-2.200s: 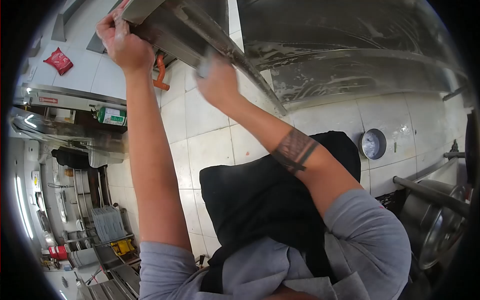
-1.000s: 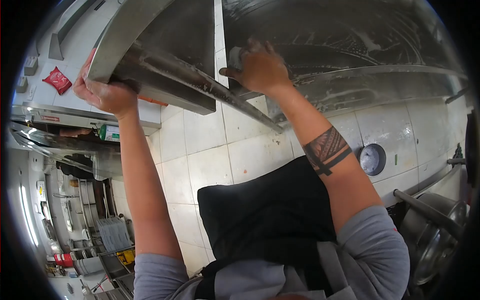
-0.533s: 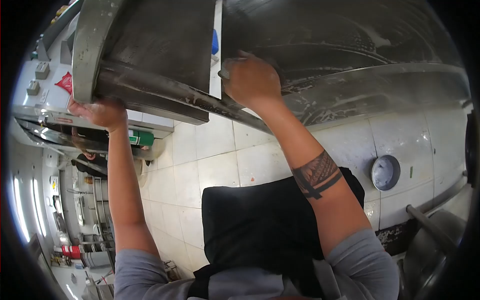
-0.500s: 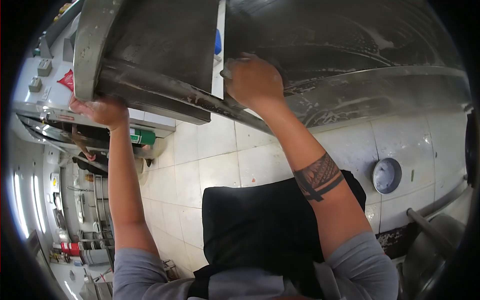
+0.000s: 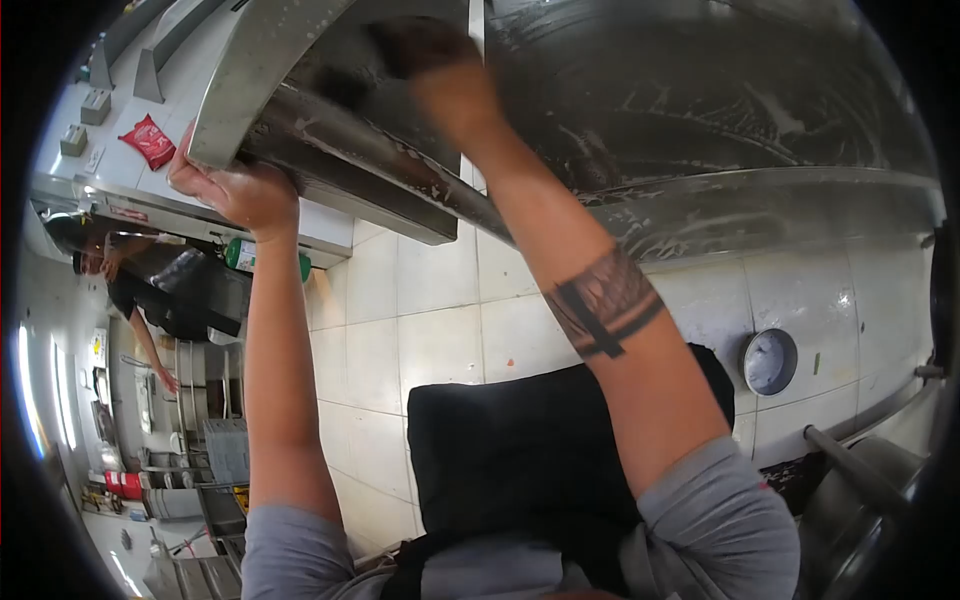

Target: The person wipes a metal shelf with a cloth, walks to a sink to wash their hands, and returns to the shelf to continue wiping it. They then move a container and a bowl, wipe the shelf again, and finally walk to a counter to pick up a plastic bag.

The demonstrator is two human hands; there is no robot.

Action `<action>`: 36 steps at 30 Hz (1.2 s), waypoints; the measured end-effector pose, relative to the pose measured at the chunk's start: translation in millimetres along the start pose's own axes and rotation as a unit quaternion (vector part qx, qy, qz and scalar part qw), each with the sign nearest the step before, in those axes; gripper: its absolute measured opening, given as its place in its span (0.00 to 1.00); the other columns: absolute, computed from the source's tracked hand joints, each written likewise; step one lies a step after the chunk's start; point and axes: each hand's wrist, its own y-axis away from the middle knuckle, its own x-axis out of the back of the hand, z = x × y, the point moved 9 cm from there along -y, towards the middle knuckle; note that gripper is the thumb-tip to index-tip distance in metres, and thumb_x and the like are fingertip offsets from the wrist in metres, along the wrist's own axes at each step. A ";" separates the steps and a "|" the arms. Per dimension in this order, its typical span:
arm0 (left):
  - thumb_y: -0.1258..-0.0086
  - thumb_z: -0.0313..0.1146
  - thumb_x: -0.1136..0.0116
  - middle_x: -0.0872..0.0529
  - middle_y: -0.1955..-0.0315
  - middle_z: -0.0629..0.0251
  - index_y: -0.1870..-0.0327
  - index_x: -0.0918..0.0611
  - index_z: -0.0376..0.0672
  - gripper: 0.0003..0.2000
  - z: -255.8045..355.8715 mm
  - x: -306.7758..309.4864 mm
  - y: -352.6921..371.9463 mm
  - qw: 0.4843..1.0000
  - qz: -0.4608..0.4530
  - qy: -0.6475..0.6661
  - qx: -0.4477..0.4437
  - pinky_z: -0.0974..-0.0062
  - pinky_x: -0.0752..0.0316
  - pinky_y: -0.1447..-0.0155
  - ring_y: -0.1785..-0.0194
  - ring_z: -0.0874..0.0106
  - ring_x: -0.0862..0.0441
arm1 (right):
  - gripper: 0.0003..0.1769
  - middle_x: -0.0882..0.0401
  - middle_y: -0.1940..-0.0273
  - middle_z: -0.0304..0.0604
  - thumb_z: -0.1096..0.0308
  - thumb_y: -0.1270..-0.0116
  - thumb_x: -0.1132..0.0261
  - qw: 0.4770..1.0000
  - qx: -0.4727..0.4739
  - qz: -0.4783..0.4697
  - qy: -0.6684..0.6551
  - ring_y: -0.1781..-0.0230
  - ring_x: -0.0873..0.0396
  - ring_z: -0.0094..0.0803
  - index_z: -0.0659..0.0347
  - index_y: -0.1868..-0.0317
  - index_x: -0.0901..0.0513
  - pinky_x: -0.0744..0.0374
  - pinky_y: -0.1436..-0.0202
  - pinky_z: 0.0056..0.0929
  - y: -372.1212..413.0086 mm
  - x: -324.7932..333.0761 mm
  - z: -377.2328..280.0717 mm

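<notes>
My left hand [image 5: 245,195] is closed around the lower corner of a stainless-steel panel [image 5: 265,60] with a raised curved rim. My right hand [image 5: 440,75] is on the inner face of this panel, blurred by motion and in shadow. Its fingers look curled over something dark that I cannot make out. To the right, beyond a narrow gap, extends a larger steel surface [image 5: 690,90] streaked with whitish suds. A steel ledge with suds spots [image 5: 350,145] runs along the panel's lower side.
A round metal bowl [image 5: 769,362] with whitish liquid stands on the tiled floor [image 5: 440,340]. A red packet [image 5: 148,142] lies on a white surface at the left, near a green container [image 5: 240,255]. Another person [image 5: 150,290] is at the far left. A metal pipe [image 5: 850,465] is lower right.
My right hand has moved up and left across the gap onto the left panel. My left hand still holds the corner, which sits further right in view. The other person shows more.
</notes>
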 end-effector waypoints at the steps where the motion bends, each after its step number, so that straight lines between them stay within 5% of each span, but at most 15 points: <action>1: 0.27 0.25 0.41 0.26 0.50 0.48 0.41 0.24 0.29 0.17 -2.3 -1.4 0.4 1.000 -0.006 0.007 -0.004 0.59 0.30 0.42 0.46 0.55 0.27 | 0.22 0.22 0.37 0.59 0.64 0.21 0.50 0.978 -0.105 -0.144 -0.112 0.35 0.23 0.50 0.58 0.31 0.24 0.26 0.31 0.42 -26.5 -9.2 -25.5; 3: 0.29 0.32 0.36 0.27 0.50 0.48 0.40 0.25 0.28 0.21 -3.7 1.1 4.0 1.000 0.015 0.021 -0.016 0.57 0.30 0.43 0.46 0.54 0.28 | 0.25 0.27 0.31 0.60 0.65 0.20 0.52 0.911 -0.211 -0.278 -0.220 0.31 0.26 0.52 0.57 0.26 0.29 0.27 0.28 0.45 -28.7 -28.9 -45.4; 7: 0.32 0.40 0.33 0.28 0.50 0.45 0.41 0.26 0.26 0.28 -4.5 -0.6 5.6 1.000 -0.004 0.004 -0.029 0.55 0.31 0.43 0.45 0.52 0.29 | 0.26 0.24 0.36 0.62 0.67 0.28 0.48 0.961 0.081 -0.234 -0.125 0.31 0.28 0.56 0.74 0.34 0.26 0.26 0.29 0.47 -22.3 -56.1 -52.0; 9: 0.31 0.39 0.34 0.28 0.50 0.43 0.41 0.26 0.26 0.27 -2.5 -2.3 3.7 0.999 -0.020 -0.010 -0.032 0.55 0.31 0.43 0.45 0.51 0.29 | 0.30 0.32 0.26 0.58 0.61 0.21 0.50 0.950 0.028 -0.310 0.010 0.31 0.25 0.51 0.61 0.22 0.36 0.25 0.31 0.46 -35.5 -89.7 -32.1; 12: 0.30 0.38 0.36 0.28 0.50 0.42 0.42 0.26 0.23 0.26 -1.0 -0.1 9.0 0.998 -0.017 -0.010 -0.057 0.54 0.31 0.43 0.46 0.50 0.29 | 0.26 0.18 0.40 0.59 0.65 0.30 0.43 0.914 -0.064 -0.394 -0.076 0.39 0.19 0.54 0.67 0.35 0.22 0.21 0.35 0.48 -52.7 -136.4 36.5; 14: 0.30 0.36 0.38 0.27 0.49 0.42 0.44 0.25 0.22 0.24 -0.5 -2.0 9.3 0.996 -0.016 -0.035 -0.086 0.52 0.31 0.43 0.46 0.48 0.29 | 0.13 0.16 0.51 0.58 0.70 0.28 0.38 0.936 0.228 -0.178 0.200 0.62 0.16 0.53 0.60 0.46 0.17 0.17 0.63 0.41 -66.7 -162.4 32.3; 15: 0.30 0.36 0.38 0.27 0.49 0.42 0.44 0.25 0.22 0.24 -1.8 -1.5 9.5 0.996 -0.021 -0.034 -0.086 0.52 0.31 0.43 0.46 0.48 0.29 | 0.13 0.16 0.51 0.58 0.70 0.28 0.38 0.937 0.224 -0.180 0.199 0.62 0.16 0.53 0.60 0.46 0.17 0.17 0.63 0.41 -57.8 -143.0 15.3; 17: 0.30 0.35 0.40 0.25 0.51 0.39 0.45 0.25 0.20 0.23 -3.4 -2.4 10.7 0.996 -0.006 -0.053 -0.075 0.50 0.31 0.42 0.46 0.43 0.27 | 0.23 0.16 0.43 0.56 0.62 0.25 0.45 0.932 -0.032 -0.361 0.004 0.44 0.16 0.51 0.61 0.34 0.22 0.19 0.39 0.49 -22.7 -82.3 -4.1; 19: 0.30 0.33 0.42 0.24 0.50 0.35 0.44 0.25 0.18 0.23 -24.3 -25.3 47.9 0.984 -0.025 -0.146 -0.102 0.47 0.32 0.38 0.43 0.39 0.27 | 0.23 0.15 0.44 0.56 0.59 0.27 0.43 0.966 -0.006 -0.247 -0.075 0.46 0.15 0.52 0.60 0.36 0.20 0.18 0.41 0.47 14.2 -54.0 -12.7; 20: 0.31 0.31 0.45 0.25 0.46 0.32 0.43 0.26 0.17 0.23 -38.6 -25.0 59.8 0.976 -0.036 -0.192 -0.097 0.45 0.33 0.34 0.39 0.36 0.29 | 0.25 0.14 0.45 0.55 0.55 0.28 0.41 0.898 0.149 -0.382 0.160 0.47 0.15 0.50 0.57 0.35 0.20 0.18 0.42 0.44 53.7 -90.2 9.7; 21: 0.31 0.28 0.48 0.25 0.42 0.29 0.41 0.27 0.15 0.23 -52.1 -22.6 70.3 0.965 -0.048 -0.238 -0.094 0.43 0.35 0.30 0.35 0.34 0.30 | 0.25 0.15 0.43 0.52 0.51 0.27 0.42 0.886 0.058 -0.453 0.073 0.44 0.16 0.48 0.55 0.36 0.19 0.20 0.39 0.42 54.8 -90.0 23.2; 23: 0.30 0.25 0.55 0.26 0.47 0.40 0.44 0.28 0.24 0.17 -39.0 -12.8 34.2 0.982 0.029 0.146 0.114 0.53 0.34 0.30 0.40 0.46 0.28 | 0.26 0.16 0.38 0.45 0.44 0.24 0.42 0.826 -0.161 -0.534 -0.078 0.39 0.18 0.45 0.50 0.36 0.16 0.24 0.33 0.38 60.9 -79.7 50.2; 25: 0.28 0.22 0.61 0.26 0.51 0.51 0.46 0.28 0.32 0.13 -27.1 -8.1 4.1 0.891 0.128 0.401 0.169 0.63 0.33 0.30 0.45 0.58 0.25 | 0.29 0.18 0.35 0.49 0.46 0.24 0.44 0.873 -0.308 -0.371 -0.070 0.34 0.20 0.42 0.55 0.32 0.20 0.26 0.30 0.37 65.4 -55.5 61.6; 31: 0.17 0.27 0.59 0.26 0.53 0.51 0.52 0.28 0.35 0.06 -20.5 10.6 -11.4 0.922 0.114 0.329 0.169 0.62 0.30 0.35 0.46 0.56 0.24 | 0.26 0.13 0.44 0.51 0.58 0.25 0.39 0.828 -0.355 -0.414 -0.134 0.44 0.17 0.40 0.69 0.37 0.19 0.23 0.40 0.35 117.6 -34.6 56.9; 36: 0.21 0.23 0.56 0.26 0.52 0.48 0.53 0.29 0.36 0.03 -32.7 9.8 -12.4 0.907 0.079 0.362 0.203 0.61 0.30 0.37 0.47 0.53 0.25 | 0.25 0.16 0.50 0.43 0.61 0.28 0.34 0.655 -0.593 -0.164 -0.439 0.50 0.19 0.36 0.66 0.37 0.22 0.24 0.42 0.37 129.5 9.7 1.8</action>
